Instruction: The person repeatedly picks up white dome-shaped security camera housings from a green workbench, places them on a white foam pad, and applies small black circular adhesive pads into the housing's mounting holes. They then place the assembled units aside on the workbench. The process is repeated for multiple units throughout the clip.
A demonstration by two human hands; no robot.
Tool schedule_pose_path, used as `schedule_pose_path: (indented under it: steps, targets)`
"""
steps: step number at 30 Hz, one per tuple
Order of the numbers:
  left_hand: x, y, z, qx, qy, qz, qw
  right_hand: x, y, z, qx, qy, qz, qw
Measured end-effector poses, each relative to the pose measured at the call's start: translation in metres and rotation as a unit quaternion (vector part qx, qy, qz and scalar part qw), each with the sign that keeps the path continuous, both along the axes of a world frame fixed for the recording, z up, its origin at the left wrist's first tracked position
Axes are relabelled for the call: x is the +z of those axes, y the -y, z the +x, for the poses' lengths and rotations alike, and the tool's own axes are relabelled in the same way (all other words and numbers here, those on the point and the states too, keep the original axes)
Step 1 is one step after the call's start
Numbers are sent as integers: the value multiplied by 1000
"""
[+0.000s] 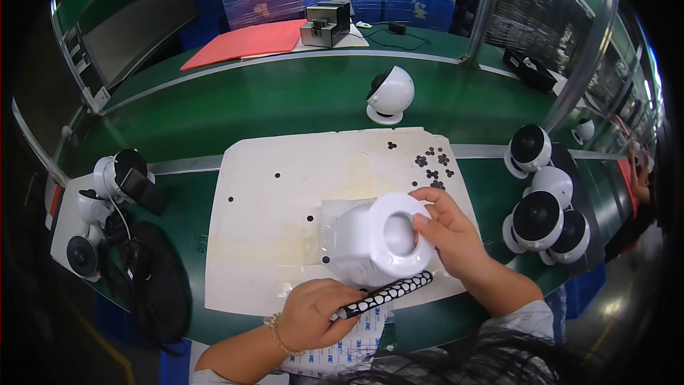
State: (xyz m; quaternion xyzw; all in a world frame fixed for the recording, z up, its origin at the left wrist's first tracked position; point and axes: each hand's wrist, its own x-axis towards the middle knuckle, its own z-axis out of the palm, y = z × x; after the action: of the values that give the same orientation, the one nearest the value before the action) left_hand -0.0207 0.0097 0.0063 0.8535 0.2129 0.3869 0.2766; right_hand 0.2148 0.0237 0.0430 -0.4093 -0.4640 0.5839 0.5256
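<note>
My left hand is closed on a narrow black strip with white spots, which points up to the right at the front of a pale board. My right hand grips the rim of a white ring-shaped base, thumb at its central hole and fingers over the outer edge. This base belongs to a glossy white rounded device tilted on the board, its ring facing up toward me. The strip passes just below the ring. Small black dots lie left of the device.
Clusters of black dots lie at the pale board's far right. One white device with a black face stands behind it. Several more crowd the right; others sit left beside a black pouch. A printed sheet lies in front.
</note>
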Motion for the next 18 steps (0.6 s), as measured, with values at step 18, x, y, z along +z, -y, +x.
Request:
schedule_pose_path:
  steps: [18]
  targets:
    - [3,-1,0,53,10,2,999,-1,44,-30,-38,390,629,671]
